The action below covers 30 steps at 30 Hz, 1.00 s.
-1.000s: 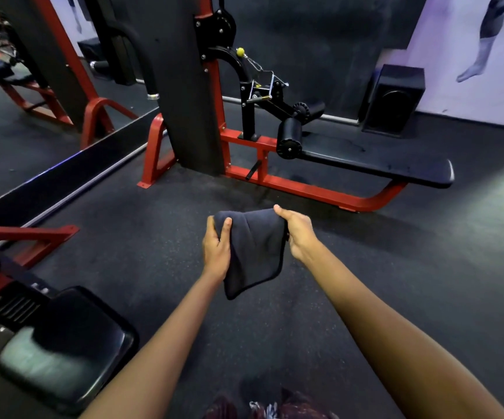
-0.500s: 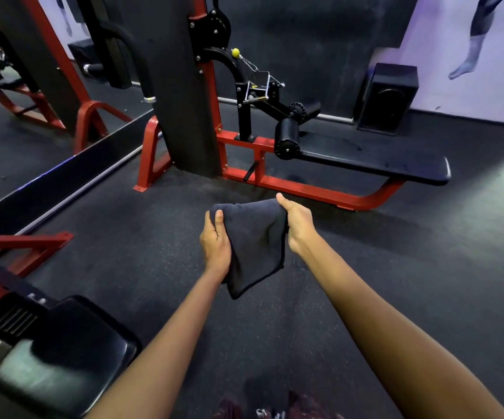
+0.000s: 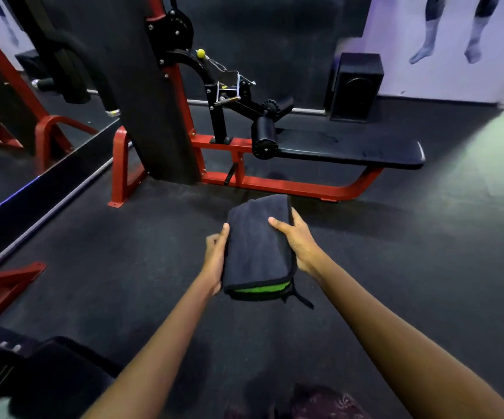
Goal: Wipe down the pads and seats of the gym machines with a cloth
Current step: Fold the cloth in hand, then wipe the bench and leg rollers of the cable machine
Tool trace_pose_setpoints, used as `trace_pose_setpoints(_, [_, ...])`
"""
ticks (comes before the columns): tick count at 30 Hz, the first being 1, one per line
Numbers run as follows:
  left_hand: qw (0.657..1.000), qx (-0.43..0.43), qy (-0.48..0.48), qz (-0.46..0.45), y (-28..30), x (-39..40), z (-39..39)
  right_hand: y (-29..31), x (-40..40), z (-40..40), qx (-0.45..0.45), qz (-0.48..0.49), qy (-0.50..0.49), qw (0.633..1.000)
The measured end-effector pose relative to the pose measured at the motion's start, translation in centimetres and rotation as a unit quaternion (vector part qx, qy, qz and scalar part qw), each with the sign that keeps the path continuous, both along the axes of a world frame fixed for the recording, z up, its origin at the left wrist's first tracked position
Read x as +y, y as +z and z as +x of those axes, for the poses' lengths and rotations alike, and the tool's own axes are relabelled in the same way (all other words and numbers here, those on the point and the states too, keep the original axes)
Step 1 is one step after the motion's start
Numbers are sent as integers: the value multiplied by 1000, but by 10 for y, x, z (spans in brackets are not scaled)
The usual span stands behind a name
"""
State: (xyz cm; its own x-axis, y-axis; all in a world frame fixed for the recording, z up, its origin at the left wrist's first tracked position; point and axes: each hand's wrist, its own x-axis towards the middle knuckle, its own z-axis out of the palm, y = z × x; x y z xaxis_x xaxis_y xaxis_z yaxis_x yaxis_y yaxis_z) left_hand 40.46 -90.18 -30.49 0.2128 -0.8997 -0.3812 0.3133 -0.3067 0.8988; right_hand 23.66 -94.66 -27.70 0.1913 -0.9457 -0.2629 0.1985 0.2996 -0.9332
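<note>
- Now lying flat and folded into a thick pad between both hands, the cloth [image 3: 258,246], where half a second ago hanging loose from pinched top corners; green inner layer showing at the near edge.
- Reading this as preparation finishing: a neat wiping pad being made ready, no pad or seat being touched yet.
- Gripping the cloth's left edge, the left hand [image 3: 216,258]: thumb lying along the top, fingers curled underneath and mostly hidden.
- Clamping the right edge, the right hand [image 3: 297,240]: thumb pressing down on the upper face, fingers wrapping below.
- Reaching forward with both forearms, elbows bent slightly, palms turning inward toward each other, cloth being held level in mid-air above the floor [image 3: 410,282].
- Waiting ahead of the hands and slightly to the right, well apart, the long black bench pad [image 3: 350,146] with the roller pad [image 3: 264,137] at its left end on the red frame [image 3: 290,186].
- Sitting behind and left of the left hand, another black seat [image 3: 63,376].
</note>
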Motion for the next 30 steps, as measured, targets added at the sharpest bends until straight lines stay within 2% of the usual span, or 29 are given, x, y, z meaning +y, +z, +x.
trace_pose_setpoints(3, [994, 2, -105, 32, -2, -8, -17, -6, -24, -15, -11, -1, -24, 1000])
trace_pose_setpoints(13, [995, -79, -66, -1, 1, -111, -81, -6, -118, -107, 53, -37, 63, 996])
trace_pose_setpoints(15, [995, -60, -74, 7, 3, -131, -96, -2, -135, -124, 46, -39, 60, 996])
trace_pose_setpoints(18, [995, 12, -98, 5, 5, -163, -121, 1, -165, -155, 40, -30, 42, 998])
trace_pose_setpoints(23, [980, 48, -190, -28, 15, -204, -158, -6, -207, -193, 30, 22, -1, 999])
trace_pose_setpoints(25, [978, 28, -202, -43, 15, -222, -169, -14, -224, -203, 28, 33, -14, 999])
trace_pose_setpoints(30, [977, -83, -184, -63, 3, -294, -192, -24, -291, -223, 28, 35, -23, 999])
